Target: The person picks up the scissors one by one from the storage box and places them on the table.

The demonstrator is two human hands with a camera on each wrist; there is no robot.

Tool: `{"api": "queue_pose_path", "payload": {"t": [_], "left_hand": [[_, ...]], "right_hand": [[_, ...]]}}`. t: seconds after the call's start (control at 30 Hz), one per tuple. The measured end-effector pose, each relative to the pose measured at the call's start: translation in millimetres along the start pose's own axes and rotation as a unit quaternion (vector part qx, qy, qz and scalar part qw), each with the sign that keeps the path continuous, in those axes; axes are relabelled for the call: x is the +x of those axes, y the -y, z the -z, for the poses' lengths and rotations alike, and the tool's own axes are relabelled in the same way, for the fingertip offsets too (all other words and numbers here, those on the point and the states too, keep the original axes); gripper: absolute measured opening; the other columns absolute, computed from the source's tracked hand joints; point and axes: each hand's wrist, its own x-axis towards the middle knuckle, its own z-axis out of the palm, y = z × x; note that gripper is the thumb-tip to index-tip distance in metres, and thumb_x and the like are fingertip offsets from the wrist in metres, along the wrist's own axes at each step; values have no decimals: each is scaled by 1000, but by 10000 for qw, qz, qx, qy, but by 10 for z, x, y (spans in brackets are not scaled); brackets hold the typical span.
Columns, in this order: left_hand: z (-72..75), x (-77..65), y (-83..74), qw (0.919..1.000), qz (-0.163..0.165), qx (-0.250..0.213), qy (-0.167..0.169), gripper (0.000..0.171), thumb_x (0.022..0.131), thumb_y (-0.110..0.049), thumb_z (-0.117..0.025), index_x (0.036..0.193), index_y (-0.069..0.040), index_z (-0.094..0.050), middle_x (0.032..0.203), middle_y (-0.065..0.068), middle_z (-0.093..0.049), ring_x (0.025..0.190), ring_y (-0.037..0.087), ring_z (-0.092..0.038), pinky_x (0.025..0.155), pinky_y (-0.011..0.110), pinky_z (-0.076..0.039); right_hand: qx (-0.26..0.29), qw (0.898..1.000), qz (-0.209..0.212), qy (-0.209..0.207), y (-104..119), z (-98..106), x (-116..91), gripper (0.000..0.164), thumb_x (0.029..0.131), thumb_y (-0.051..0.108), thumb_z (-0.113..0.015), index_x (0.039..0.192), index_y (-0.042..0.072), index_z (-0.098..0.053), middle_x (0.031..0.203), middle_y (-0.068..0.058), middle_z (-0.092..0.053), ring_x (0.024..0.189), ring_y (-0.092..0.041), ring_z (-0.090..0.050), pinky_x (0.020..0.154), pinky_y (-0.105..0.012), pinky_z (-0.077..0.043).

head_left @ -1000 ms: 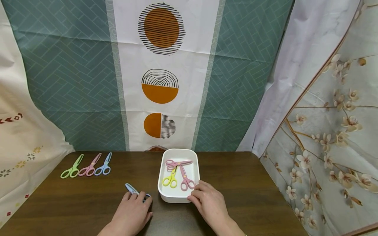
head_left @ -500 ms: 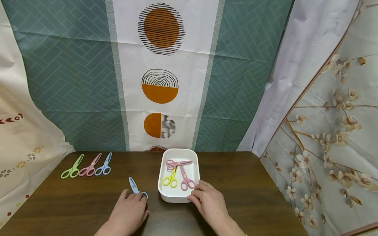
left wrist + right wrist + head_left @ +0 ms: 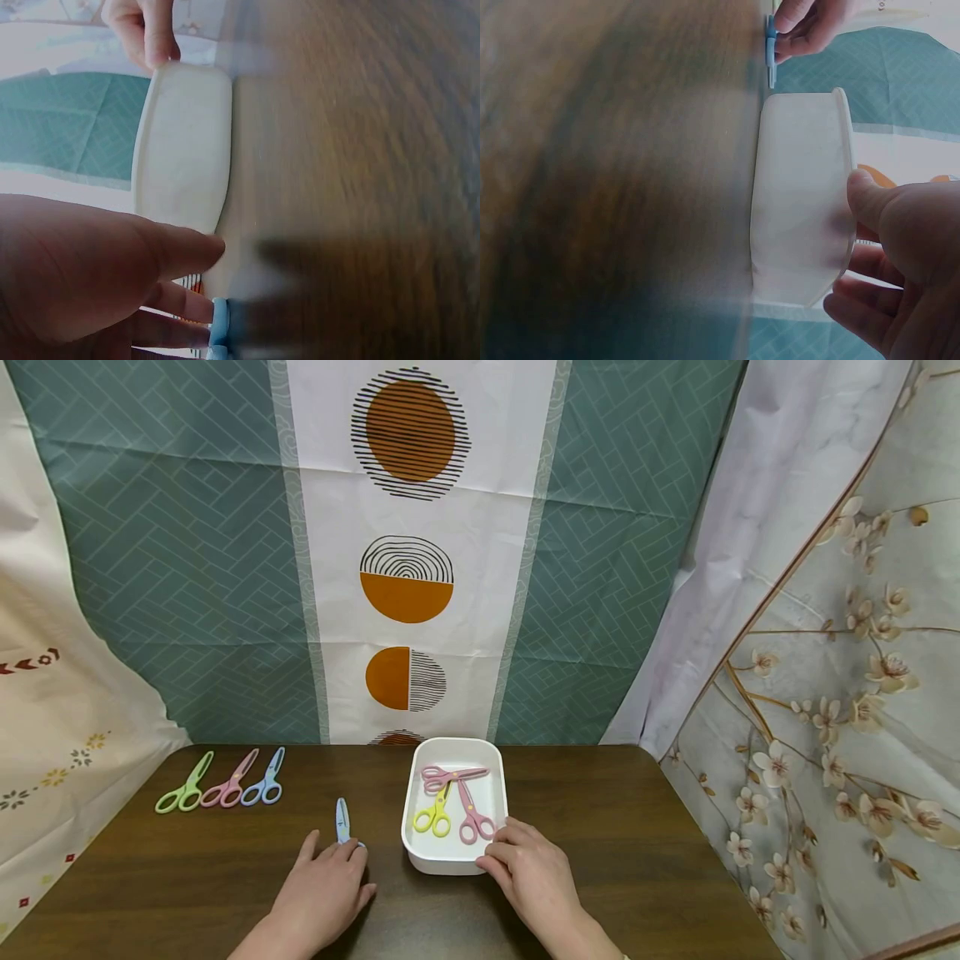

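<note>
My left hand [image 3: 322, 889] rests its fingertips on the handles of a pair of blue scissors [image 3: 342, 821] on the table. The blades point away from me, while the fingers cover most of the handles. In the left wrist view those fingers reach out fairly straight to the blue handle loops [image 3: 219, 319]. My right hand [image 3: 532, 872] pinches the rim of a white plastic box [image 3: 442, 866] at its near right corner, thumb [image 3: 862, 187] on the outside. Inside the box lie yellow scissors [image 3: 433, 817] and two pink pairs, one crosswise [image 3: 468, 773] and one lengthwise [image 3: 471, 814].
Green scissors [image 3: 183, 789], pink scissors [image 3: 228, 785] and another blue pair [image 3: 264, 785] lie side by side at the table's back left. Curtains [image 3: 600, 610] hang behind the dark wooden table [image 3: 637, 860] and along both sides.
My left hand has slid the near blue scissors round on the table, so the blades swing from pointing left to pointing straight away. The right hand and the box stay put.
</note>
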Motion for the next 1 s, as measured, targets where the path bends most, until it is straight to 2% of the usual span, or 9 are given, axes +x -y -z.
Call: {"api": "queue_pose_path", "payload": {"t": [0.3, 0.5, 0.7, 1.0], "left_hand": [[-4, 2, 53, 9997, -77, -234, 10, 62, 99, -48, -81, 137, 0, -69, 135, 21, -70, 131, 41, -66, 120, 76, -29], [-23, -13, 77, 9997, -154, -109, -181, 58, 97, -47, -83, 128, 1, -73, 130, 24, -69, 128, 41, -66, 119, 72, -35], [-32, -13, 90, 9996, -183, -77, -209, 58, 95, -45, -86, 127, 2, -73, 125, 24, -70, 124, 41, -68, 117, 69, -40], [-32, -1, 190, 9998, -99, 7, -155, 60, 98, -48, -82, 132, 0, -71, 136, 25, -69, 131, 43, -65, 114, 72, -41]], "right_hand": [[2, 10000, 13, 4, -6, 2, 0, 13, 96, 33, -88, 90, 23, -83, 105, 7, -76, 124, -22, -70, 97, -41, -62], [16, 10000, 76, -48, -3, 3, -5, 14, 96, 33, -88, 88, 23, -82, 103, 7, -75, 122, -23, -71, 95, -41, -62], [-7, 10000, 56, -60, -3, 0, -4, 13, 96, 32, -88, 89, 23, -83, 104, 7, -76, 123, -23, -71, 96, -41, -62], [14, 9999, -55, 114, -3, 1, 6, 13, 97, 33, -87, 90, 23, -83, 105, 6, -75, 124, -23, -70, 96, -42, -62]]}}
